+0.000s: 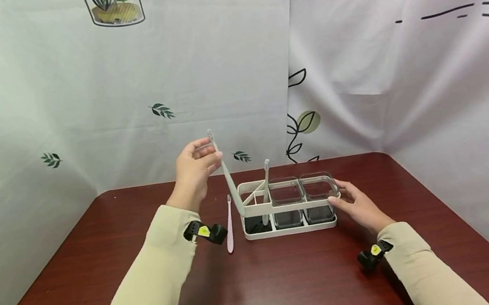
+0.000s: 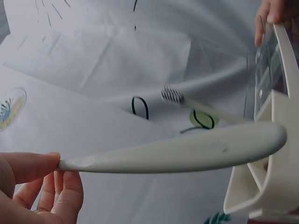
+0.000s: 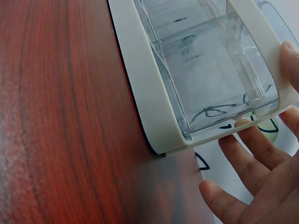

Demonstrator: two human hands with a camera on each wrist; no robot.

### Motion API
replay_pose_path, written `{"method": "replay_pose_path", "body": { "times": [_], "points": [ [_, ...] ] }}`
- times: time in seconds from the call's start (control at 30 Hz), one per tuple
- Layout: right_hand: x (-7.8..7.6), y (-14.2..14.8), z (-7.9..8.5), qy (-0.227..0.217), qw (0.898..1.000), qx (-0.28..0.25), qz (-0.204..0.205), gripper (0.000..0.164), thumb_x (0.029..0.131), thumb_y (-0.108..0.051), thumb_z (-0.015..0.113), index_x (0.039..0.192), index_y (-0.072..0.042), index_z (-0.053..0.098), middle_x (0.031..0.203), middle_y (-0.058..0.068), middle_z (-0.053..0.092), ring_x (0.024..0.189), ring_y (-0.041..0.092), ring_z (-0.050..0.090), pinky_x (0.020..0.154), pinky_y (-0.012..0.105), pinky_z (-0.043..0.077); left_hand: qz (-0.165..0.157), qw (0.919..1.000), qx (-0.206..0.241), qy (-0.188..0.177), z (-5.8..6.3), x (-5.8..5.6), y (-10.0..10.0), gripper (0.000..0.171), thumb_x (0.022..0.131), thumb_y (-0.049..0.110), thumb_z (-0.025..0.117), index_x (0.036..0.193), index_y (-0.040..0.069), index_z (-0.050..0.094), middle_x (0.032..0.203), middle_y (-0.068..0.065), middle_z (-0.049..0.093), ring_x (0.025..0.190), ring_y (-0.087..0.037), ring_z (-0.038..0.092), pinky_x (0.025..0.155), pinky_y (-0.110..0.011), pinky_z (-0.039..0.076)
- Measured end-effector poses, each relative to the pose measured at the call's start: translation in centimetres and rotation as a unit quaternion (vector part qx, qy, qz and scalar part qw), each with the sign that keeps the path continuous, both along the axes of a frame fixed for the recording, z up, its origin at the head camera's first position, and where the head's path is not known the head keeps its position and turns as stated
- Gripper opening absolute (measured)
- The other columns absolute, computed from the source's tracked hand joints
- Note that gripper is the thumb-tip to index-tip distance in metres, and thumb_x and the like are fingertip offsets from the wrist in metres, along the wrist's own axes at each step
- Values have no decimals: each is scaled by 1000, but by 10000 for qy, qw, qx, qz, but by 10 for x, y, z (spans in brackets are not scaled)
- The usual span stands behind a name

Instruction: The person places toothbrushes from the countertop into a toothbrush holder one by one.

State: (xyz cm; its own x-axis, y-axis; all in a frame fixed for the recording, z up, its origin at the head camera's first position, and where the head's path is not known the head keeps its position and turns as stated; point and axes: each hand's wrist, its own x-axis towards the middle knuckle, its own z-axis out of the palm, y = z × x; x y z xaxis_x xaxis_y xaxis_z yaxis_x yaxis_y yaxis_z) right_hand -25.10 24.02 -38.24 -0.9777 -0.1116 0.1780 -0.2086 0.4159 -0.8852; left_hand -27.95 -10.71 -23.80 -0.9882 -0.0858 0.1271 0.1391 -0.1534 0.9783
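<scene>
My left hand (image 1: 195, 174) pinches a pale grey-white toothbrush (image 1: 229, 179) near its head, between thumb and fingers. Its bristles point up, and its thick handle end (image 2: 252, 140) hangs by the left upper corner of a white toothbrush holder (image 1: 293, 230). Whether the handle touches the holder I cannot tell. A second pale toothbrush (image 1: 266, 186) stands tilted in the holder's left section. With thumb on the front upper rail and fingers around the end, my right hand (image 1: 357, 206) grips the holder's right side; the thumb (image 3: 290, 63) shows in the right wrist view.
Two clear cups (image 1: 285, 194) sit in the holder's middle and right sections. Left of the holder, a pink toothbrush (image 1: 229, 228) lies on the reddish-brown table (image 1: 277, 287). A patterned white cloth (image 1: 216, 44) hangs behind and beside the table.
</scene>
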Motion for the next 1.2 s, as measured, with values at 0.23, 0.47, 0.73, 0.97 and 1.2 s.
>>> {"method": "replay_pose_path", "body": {
  "times": [0.23,0.47,0.73,0.97,1.2],
  "points": [
    [0,0,-3,1,10000,-23,6,63,98,-25,58,150,-4,28,140,26,44,127,39,46,97,34,45,138,9997,135,148,5,5,9,45,87,-6,64,130,2,53,104,-4,56,91,-14,59,87,-31,52],
    [-2,1,-5,17,10000,-33,-9,63,97,-26,59,149,-5,29,139,26,45,126,39,47,98,37,46,337,9974,435,459,5,5,16,43,85,-9,65,126,-3,54,104,-10,58,86,-13,59,81,-28,54],
    [-3,1,-5,15,9999,-144,-20,62,97,-25,60,149,-6,31,137,25,47,124,37,48,92,25,46,613,9896,710,1094,3,6,29,35,83,-14,64,116,-7,56,95,-9,60,80,-11,58,76,-26,55],
    [-2,1,-5,-19,9999,-100,-4,63,97,-26,59,149,-6,30,139,26,45,126,39,47,96,34,46,741,9834,459,1589,-4,8,38,31,80,-16,65,109,-7,58,91,-8,61,77,-9,58,71,-20,53],
    [-2,1,-5,10,9999,-168,9,62,97,-25,59,149,-7,30,138,25,46,125,38,48,94,30,47,864,9786,24,1866,-13,9,45,30,81,-14,66,109,-8,59,95,-15,62,80,-9,58,71,-19,52]
  ]
}}
